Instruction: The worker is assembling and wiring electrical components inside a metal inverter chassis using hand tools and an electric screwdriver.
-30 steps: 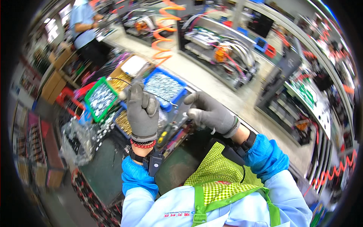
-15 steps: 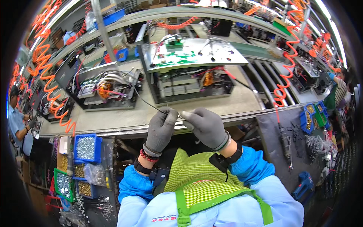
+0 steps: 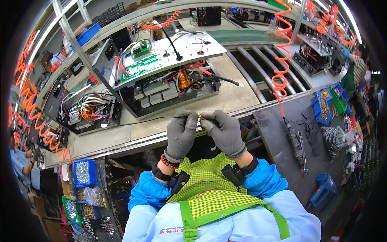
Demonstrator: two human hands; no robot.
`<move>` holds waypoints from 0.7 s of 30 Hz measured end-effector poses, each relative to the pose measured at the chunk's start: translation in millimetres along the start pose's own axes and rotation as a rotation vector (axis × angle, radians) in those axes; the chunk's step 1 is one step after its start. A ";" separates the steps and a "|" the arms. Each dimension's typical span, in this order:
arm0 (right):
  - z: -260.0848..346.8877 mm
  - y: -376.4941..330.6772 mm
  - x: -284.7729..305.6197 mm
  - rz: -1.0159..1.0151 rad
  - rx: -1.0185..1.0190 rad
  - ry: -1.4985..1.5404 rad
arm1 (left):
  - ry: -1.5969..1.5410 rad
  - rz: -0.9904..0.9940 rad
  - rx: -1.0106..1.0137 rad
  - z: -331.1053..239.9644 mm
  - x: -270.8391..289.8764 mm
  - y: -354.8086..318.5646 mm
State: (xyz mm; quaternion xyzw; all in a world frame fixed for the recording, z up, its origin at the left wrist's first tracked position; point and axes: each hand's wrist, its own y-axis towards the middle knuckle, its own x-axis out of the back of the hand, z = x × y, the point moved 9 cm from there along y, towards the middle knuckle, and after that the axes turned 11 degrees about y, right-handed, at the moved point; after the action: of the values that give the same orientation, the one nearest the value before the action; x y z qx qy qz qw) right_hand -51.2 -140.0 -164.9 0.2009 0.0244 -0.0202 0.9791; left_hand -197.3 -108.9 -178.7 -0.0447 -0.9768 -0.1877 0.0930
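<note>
My left hand (image 3: 181,135), in a grey glove, pinches a thin black cable (image 3: 149,119) near its end. The cable runs left over the bench edge to a small white connector (image 3: 104,126). Fingertip to fingertip with it, my gloved right hand (image 3: 225,133) is closed in a pinch on a tiny piece at the cable's end, mostly hidden by the fingers. Just beyond my hands stands an open black equipment case (image 3: 161,105) with a copper coil (image 3: 184,80) inside. A white panel (image 3: 189,46) with green circuit boards (image 3: 141,67) lies above the case.
A second open unit (image 3: 86,111) stands to the left. Blue bins of screws (image 3: 84,172) are at lower left, more bins (image 3: 322,107) at right. A power screwdriver (image 3: 296,147) on an orange coiled hose (image 3: 282,52) and a blue tool (image 3: 323,188) lie on the right-hand surface.
The view has shifted, so the bench units appear farther left. The cable, which sloped up toward the left unit, now stretches low to the left with its white connector showing. Both hands remain pinched together.
</note>
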 end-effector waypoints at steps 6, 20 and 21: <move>-4.5 16.1 16.8 -0.063 0.186 -0.365 | 0.130 0.049 -0.154 15.7 -24.4 18.2; -69.5 90.4 33.0 0.044 -0.220 0.102 | 0.251 0.164 -0.266 20.5 -26.3 85.6; -53.2 99.0 29.9 0.006 -0.086 0.094 | 0.261 0.162 -0.269 22.1 -21.3 90.5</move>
State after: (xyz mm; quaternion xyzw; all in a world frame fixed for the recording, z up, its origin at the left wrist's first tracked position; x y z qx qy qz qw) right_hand -18.6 -29.1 -176.5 0.1594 0.0709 -0.0067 0.9846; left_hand -169.0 -18.1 -170.7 -0.1103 -0.9157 -0.3128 0.2269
